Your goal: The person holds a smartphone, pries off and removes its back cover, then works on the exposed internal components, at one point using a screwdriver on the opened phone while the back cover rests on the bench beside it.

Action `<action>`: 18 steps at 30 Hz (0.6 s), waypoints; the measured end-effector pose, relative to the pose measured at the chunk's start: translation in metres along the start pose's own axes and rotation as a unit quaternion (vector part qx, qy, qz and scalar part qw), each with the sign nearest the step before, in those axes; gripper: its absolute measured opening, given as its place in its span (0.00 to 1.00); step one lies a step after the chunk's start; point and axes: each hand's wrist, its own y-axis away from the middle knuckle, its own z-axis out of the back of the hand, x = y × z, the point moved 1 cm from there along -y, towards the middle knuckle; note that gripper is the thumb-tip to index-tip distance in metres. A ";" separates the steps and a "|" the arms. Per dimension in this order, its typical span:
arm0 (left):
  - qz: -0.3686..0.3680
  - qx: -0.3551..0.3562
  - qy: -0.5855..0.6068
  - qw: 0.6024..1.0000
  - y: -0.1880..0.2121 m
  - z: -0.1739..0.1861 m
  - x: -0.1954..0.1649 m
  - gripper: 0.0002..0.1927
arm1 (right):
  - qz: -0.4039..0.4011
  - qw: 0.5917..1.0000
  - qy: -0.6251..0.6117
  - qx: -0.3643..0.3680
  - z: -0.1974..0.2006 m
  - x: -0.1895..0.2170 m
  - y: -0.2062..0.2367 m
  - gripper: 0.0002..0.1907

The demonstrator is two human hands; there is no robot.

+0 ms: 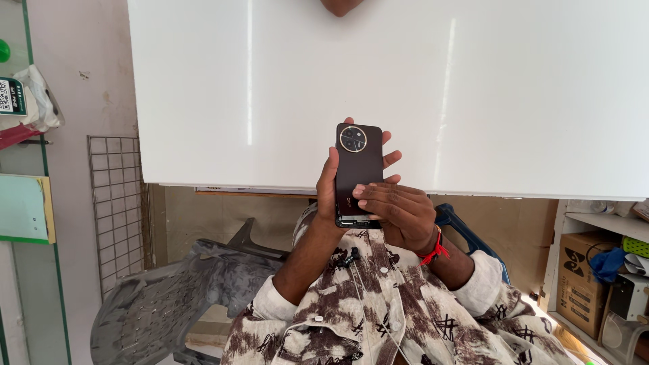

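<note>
A dark phone (pixel 358 165) is being gripped from behind by the left hand (pixel 329 186), fingers curled around it. Its lower back is being pressed by the right hand (pixel 399 213), fingers held together.

Glossy dark phone back (pixel 358 169), smooth, with a metallic gold camera ring; a shiny white table top (pixel 514 88) fills the upper frame; matt grey plastic chair (pixel 169 297) lower left; soft printed cloth shirt (pixel 392 311) below
</note>
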 end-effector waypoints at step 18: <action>-0.030 0.063 -0.051 0.996 -0.005 -0.009 -0.011 0.42 | 0.042 0.999 -0.023 -0.005 -0.006 -0.013 0.008 0.07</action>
